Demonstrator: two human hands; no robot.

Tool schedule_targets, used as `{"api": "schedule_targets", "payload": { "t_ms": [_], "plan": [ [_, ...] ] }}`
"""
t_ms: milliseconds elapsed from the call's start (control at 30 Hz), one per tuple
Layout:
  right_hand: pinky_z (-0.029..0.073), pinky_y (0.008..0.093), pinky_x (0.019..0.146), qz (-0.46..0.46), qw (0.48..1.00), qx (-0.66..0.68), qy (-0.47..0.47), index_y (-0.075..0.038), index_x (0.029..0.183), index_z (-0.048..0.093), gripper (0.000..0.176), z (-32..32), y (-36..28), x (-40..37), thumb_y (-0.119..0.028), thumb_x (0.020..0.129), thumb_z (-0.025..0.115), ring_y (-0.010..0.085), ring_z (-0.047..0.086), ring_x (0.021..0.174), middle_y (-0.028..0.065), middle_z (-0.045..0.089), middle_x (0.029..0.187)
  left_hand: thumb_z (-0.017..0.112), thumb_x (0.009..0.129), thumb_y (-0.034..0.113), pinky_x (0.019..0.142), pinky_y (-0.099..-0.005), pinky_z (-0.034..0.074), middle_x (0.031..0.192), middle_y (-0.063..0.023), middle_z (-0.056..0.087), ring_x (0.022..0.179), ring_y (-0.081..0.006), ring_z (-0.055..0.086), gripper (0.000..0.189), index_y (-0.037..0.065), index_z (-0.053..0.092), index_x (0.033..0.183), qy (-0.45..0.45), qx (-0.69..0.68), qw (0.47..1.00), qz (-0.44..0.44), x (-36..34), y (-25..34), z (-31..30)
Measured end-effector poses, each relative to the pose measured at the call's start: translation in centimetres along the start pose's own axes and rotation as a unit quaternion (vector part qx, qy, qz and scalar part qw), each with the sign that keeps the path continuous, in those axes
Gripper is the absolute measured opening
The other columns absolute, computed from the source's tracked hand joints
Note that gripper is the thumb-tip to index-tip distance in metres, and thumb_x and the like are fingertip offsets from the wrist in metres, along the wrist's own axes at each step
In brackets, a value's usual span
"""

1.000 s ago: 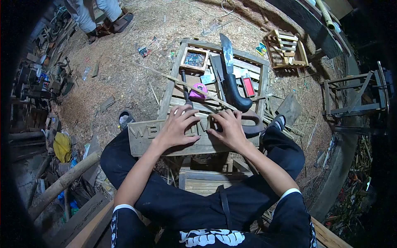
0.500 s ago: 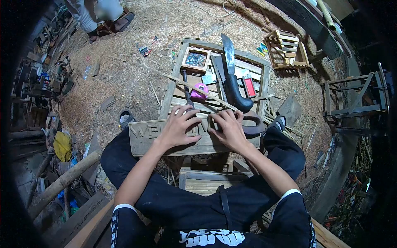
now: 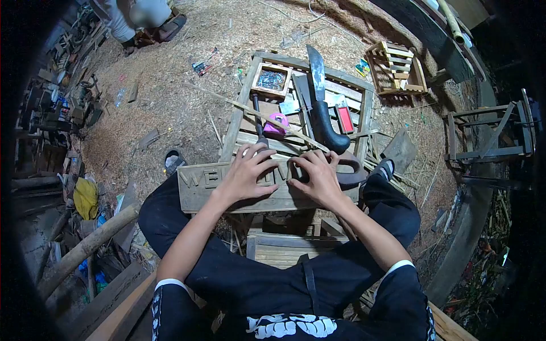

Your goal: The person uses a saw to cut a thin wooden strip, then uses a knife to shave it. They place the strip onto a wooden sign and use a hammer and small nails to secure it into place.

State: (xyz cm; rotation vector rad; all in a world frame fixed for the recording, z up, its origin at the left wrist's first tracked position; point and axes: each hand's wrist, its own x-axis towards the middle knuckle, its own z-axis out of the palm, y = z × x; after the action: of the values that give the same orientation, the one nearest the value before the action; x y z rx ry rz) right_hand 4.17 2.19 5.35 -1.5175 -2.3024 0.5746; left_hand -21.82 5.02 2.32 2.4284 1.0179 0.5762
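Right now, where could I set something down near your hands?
Bare spots: the board left of the left hand, and the sawdust ground left of the pallet. The pallet is crowded with the machete, tape and nail box.

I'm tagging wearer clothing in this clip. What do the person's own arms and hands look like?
Both hands are bare: left hand, right hand, no gloves, rings or watch visible. Forearms are uncovered. Short black sleeves end in white cuffs, left sleeve and right sleeve.

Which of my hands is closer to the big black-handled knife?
Right. The right hand rests on the sign board just short of the handle of the knife; the left hand lies farther left on that board.
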Motion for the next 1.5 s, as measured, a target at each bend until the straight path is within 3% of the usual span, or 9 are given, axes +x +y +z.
{"api": "schedule_targets", "payload": {
  "t_ms": [233, 400, 633, 800, 1033, 1133, 1233, 1333, 1500],
  "plan": [
    [0.030, 0.0545, 0.107, 0.008, 1.000, 0.002, 0.018, -0.014, 0.124, 0.071, 0.055, 1.0, 0.4, -0.1, -0.032, 0.076, 0.091, 0.0254, 0.058, 0.121, 0.0038, 0.066, 0.113, 0.087, 0.077, 0.043, 0.124, -0.0534, 0.028, 0.146, -0.0074, 0.063, 0.144, -0.0321, 0.048, 0.057, 0.013, 0.072, 0.124, -0.002, 0.002, 1.000, 0.005, 0.1, -0.2, 0.3],
    [0.026, 0.0568, 0.109, 0.014, 1.000, 0.011, -0.021, -0.015, 0.132, 0.072, 0.063, -0.2, -0.1, 0.0, -0.036, 0.076, 0.092, 0.0244, 0.058, 0.121, 0.0044, 0.067, 0.117, 0.086, 0.076, 0.044, 0.122, -0.0525, 0.030, 0.141, -0.0107, 0.065, 0.143, -0.0324, 0.049, 0.061, 0.011, 0.071, 0.126, 0.004, 0.004, 1.000, 0.016, 0.1, -0.1, 0.0],
    [0.027, 0.0564, 0.110, 0.012, 1.000, -0.011, -0.007, -0.015, 0.129, 0.073, 0.057, -0.5, 0.1, 0.0, -0.032, 0.078, 0.090, 0.0281, 0.056, 0.122, 0.0068, 0.064, 0.117, 0.087, 0.078, 0.045, 0.122, -0.0514, 0.031, 0.147, -0.0073, 0.063, 0.144, -0.0312, 0.048, 0.065, 0.014, 0.070, 0.132, 0.005, -0.005, 1.000, 0.005, 0.2, 0.4, 0.1],
    [0.025, 0.0545, 0.109, 0.018, 1.000, 0.003, -0.003, -0.016, 0.125, 0.076, 0.056, 0.6, 0.7, -0.1, -0.041, 0.077, 0.091, 0.0274, 0.054, 0.125, 0.0065, 0.065, 0.119, 0.086, 0.080, 0.045, 0.121, -0.0504, 0.031, 0.145, -0.0080, 0.064, 0.143, -0.0306, 0.050, 0.062, 0.012, 0.071, 0.131, 0.007, 0.016, 1.000, 0.023, 0.2, 0.4, 0.2],
    [0.027, 0.0563, 0.108, 0.007, 1.000, -0.012, 0.019, -0.015, 0.122, 0.074, 0.054, 0.2, 0.4, -0.2, -0.034, 0.075, 0.092, 0.0276, 0.056, 0.123, 0.0064, 0.065, 0.118, 0.086, 0.081, 0.042, 0.122, -0.0499, 0.031, 0.143, -0.0080, 0.065, 0.142, -0.0294, 0.051, 0.060, 0.012, 0.071, 0.131, 0.016, 0.007, 1.000, 0.017, 0.1, 0.7, 0.9],
    [0.029, 0.0539, 0.106, -0.026, 1.000, -0.001, 0.013, -0.014, 0.105, 0.076, 0.033, 0.7, 0.4, -0.2, -0.028, 0.078, 0.089, 0.0234, 0.058, 0.122, 0.0012, 0.067, 0.116, 0.086, 0.083, 0.040, 0.122, -0.0499, 0.030, 0.143, -0.0081, 0.065, 0.142, -0.0294, 0.051, 0.057, 0.012, 0.071, 0.131, 0.016, 0.008, 1.000, 0.020, -0.1, 0.5, 1.0],
    [0.028, 0.0511, 0.106, -0.057, 0.996, -0.059, 0.025, -0.016, 0.108, 0.077, 0.030, 0.6, 0.1, -0.4, -0.025, 0.082, 0.086, 0.0223, 0.060, 0.119, 0.0006, 0.068, 0.113, 0.085, 0.084, 0.039, 0.121, -0.0491, 0.031, 0.142, -0.0085, 0.065, 0.141, -0.0293, 0.051, 0.055, 0.012, 0.071, 0.130, 0.014, 0.013, 1.000, 0.026, -0.1, 0.6, 1.2],
    [0.031, 0.0505, 0.106, -0.086, 0.996, -0.034, -0.017, -0.015, 0.111, 0.076, 0.030, 0.6, 0.3, -0.5, -0.021, 0.082, 0.084, 0.0214, 0.061, 0.118, 0.0013, 0.068, 0.112, 0.086, 0.083, 0.039, 0.120, -0.0483, 0.032, 0.141, -0.0093, 0.065, 0.140, -0.0294, 0.052, 0.062, 0.010, 0.068, 0.135, 0.017, 0.014, 0.999, 0.037, 0.0, 1.1, 1.0],
    [0.041, 0.0462, 0.098, -0.153, 0.986, -0.056, 0.021, -0.015, 0.110, 0.075, 0.027, 0.5, 0.4, -0.1, -0.016, 0.083, 0.082, 0.0214, 0.064, 0.110, 0.0013, 0.068, 0.109, 0.091, 0.075, 0.044, 0.118, -0.0481, 0.034, 0.139, -0.0102, 0.066, 0.138, -0.0300, 0.053, 0.086, 0.004, 0.060, 0.145, 0.057, 0.016, 0.998, -0.004, -0.2, 0.6, 0.2]
  ]
}}
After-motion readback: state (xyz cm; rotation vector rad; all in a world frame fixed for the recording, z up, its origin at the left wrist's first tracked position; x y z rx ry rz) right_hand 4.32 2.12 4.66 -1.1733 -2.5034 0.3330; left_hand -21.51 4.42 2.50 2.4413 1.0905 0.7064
